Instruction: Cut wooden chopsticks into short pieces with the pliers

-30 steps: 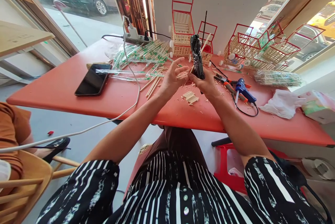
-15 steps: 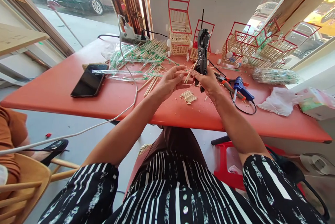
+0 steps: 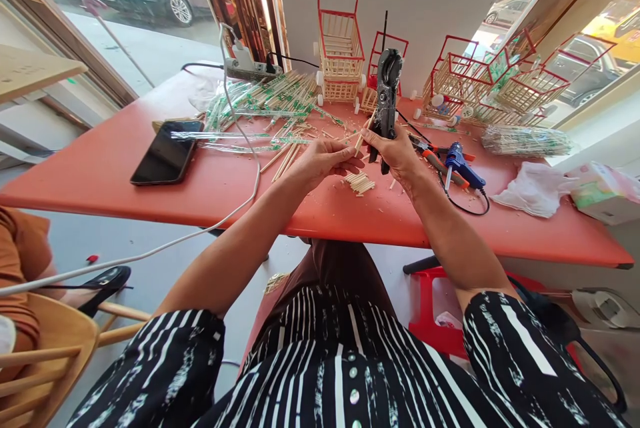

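My right hand (image 3: 397, 153) is wrapped around the handles of a black hand cutter (image 3: 387, 91), which stands upright with its rounded head at the top. Thin wooden sticks (image 3: 365, 135) lean beside the cutter, by my right thumb. My left hand (image 3: 325, 160) is closed in a pinch at the lower end of these sticks; its fingertips partly hide them. Just below the hands lies a small pile of short cut sticks (image 3: 361, 183) on the red table (image 3: 320, 215). Longer loose sticks (image 3: 286, 163) lie left of my left hand.
Wrapped sticks (image 3: 270, 95) and a phone (image 3: 167, 153) lie left, crossed by a white cable (image 3: 240, 205). Small wooden carts (image 3: 341, 48) stand behind. A blue glue gun (image 3: 463, 165), pliers (image 3: 437, 165) and a plastic bag (image 3: 533, 189) lie right. Another person sits at left.
My left hand has moved down slightly, and its spread fingers have closed in a pinch at the sticks' lower end. My right hand still holds the cutter upright. The view has shifted slightly.
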`<state>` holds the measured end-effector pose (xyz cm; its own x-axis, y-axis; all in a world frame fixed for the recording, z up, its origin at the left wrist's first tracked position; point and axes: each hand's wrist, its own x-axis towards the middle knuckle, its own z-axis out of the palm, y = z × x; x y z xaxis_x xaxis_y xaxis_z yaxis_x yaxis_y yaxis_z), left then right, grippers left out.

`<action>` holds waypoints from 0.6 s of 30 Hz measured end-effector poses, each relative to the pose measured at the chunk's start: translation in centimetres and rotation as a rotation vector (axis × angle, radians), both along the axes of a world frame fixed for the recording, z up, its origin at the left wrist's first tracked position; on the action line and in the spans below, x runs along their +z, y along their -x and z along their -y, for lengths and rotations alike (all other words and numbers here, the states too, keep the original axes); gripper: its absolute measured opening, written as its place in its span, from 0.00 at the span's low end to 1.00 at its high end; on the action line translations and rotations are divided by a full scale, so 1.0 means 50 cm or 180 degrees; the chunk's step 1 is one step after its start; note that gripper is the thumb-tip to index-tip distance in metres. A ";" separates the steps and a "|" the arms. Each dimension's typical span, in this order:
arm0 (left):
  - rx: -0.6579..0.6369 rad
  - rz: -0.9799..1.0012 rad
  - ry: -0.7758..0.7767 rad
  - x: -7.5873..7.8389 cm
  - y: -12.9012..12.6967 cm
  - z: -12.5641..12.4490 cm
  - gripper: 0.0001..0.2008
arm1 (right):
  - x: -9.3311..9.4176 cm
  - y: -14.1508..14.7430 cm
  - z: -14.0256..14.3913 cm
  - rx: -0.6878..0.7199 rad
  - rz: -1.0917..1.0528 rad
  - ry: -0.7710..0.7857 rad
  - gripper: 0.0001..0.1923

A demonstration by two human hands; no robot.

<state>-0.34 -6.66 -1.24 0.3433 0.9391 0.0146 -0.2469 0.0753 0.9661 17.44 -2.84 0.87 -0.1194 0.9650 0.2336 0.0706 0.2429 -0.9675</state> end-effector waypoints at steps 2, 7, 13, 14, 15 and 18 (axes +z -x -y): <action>-0.0055 0.0053 0.0008 0.001 0.002 0.000 0.17 | -0.001 0.002 0.000 0.0004 -0.0010 -0.0004 0.20; -0.0091 0.0109 0.0094 0.001 0.003 -0.003 0.18 | -0.009 0.005 -0.004 0.0047 0.0019 -0.0117 0.21; 0.0029 0.0054 -0.0043 0.001 -0.002 0.000 0.15 | -0.016 0.000 -0.010 0.0214 0.0226 -0.0189 0.25; 0.0087 0.0046 -0.0063 0.002 -0.004 0.002 0.14 | -0.016 -0.002 -0.011 0.0224 0.0247 -0.0196 0.26; 0.0148 0.0034 -0.0082 0.003 -0.006 0.003 0.13 | -0.016 -0.004 -0.011 0.0226 0.0265 -0.0206 0.28; 0.0251 -0.0051 -0.0122 0.005 -0.009 0.006 0.11 | -0.015 -0.009 -0.009 0.0202 0.0355 -0.0252 0.30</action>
